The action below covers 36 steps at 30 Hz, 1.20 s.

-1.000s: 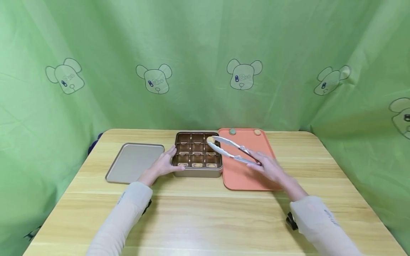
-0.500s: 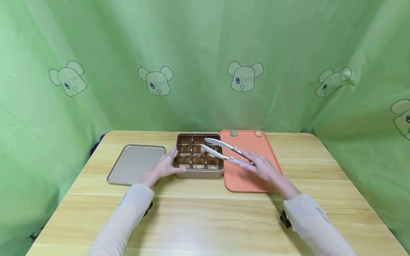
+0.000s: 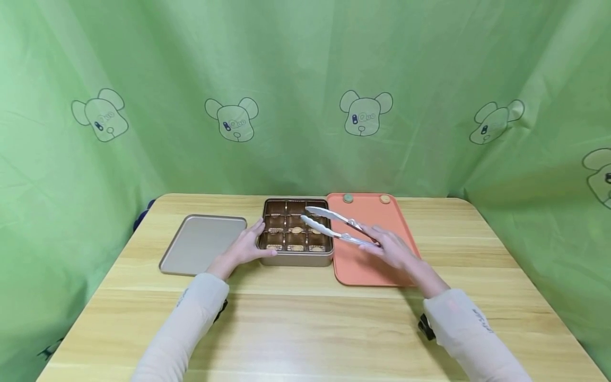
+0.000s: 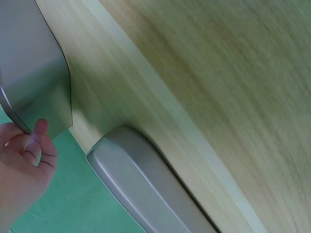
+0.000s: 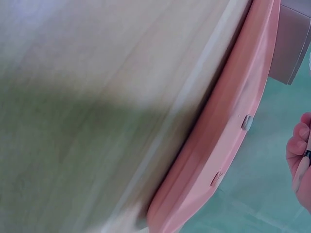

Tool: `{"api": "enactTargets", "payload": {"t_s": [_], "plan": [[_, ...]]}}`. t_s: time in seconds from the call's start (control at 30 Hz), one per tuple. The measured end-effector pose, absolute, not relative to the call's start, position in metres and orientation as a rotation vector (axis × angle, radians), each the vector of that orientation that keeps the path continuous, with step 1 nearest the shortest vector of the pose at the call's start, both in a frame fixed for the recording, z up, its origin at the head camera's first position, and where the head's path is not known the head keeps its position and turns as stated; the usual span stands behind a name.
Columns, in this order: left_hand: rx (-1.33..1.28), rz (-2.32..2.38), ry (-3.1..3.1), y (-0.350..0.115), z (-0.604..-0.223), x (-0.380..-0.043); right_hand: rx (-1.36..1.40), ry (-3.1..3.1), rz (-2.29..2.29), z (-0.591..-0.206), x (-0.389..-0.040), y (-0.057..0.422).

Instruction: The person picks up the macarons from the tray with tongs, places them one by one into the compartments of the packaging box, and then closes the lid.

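Observation:
My left hand point(image 3: 243, 245) rests against the left side of a bronze-coloured tin point(image 3: 296, 259), fingers along its rim and thumb at the front corner. Inside is a brown tray divided into square compartments. Pale biscuits lie in several of them, including a biscuit point(image 3: 297, 230) in the centre one. My right hand point(image 3: 391, 248) holds metal tongs point(image 3: 336, 233) with scalloped tips. The tips stand spread apart over the tin's right part, with nothing between them. In the right wrist view, only part of the right hand point(image 5: 302, 160) shows at the edge.
A coral tray point(image 3: 369, 265) lies to the right of the tin, bearing a green biscuit point(image 3: 348, 198) and a beige biscuit point(image 3: 384, 199) along its far edge. To the left, a flat metal lid point(image 3: 202, 245) lies on the wooden table point(image 3: 305, 318). Green curtains point(image 3: 296, 159) surround the table.
A second ago the tongs gripped a pale biscuit above the tin's right side. They have moved left and spread, and the biscuit now lies in the centre compartment. The left hand stays put.

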<state>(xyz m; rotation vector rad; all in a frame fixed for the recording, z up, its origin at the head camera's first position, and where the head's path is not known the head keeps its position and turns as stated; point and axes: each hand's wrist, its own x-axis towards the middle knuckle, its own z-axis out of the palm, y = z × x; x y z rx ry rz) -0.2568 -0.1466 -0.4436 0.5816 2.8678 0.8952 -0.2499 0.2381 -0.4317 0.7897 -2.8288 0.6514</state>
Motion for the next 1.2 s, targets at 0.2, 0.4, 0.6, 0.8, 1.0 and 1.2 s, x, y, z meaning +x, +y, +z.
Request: {"api": "enactTargets", "payload": {"t_s": [0.2,0.4,0.6,0.8,1.0,1.2], "plan": [[0.573,0.902,2.866,-0.146,-0.443,-0.257,0.732,-2.815,0.741,-0.434,-0.25,0.245],[0.571,0.888,2.864,-0.146,-0.443,-0.256,0.649,-2.809,0.829,-0.434,-0.251,0.257],[0.564,0.887,2.868,-0.146,-0.444,-0.255,0.563,-2.83,0.728,-0.436,-0.254,0.27],[0.572,0.883,2.859,-0.146,-0.443,-0.255,0.488,-2.825,0.64,-0.433,-0.255,0.281],[0.566,0.915,2.845,-0.146,-0.442,-0.255,0.379,-2.834,0.568,-0.43,-0.256,0.286],[0.563,0.908,2.848,-0.146,-0.443,-0.256,0.255,-2.833,0.575,-0.429,-0.256,0.291]]}}
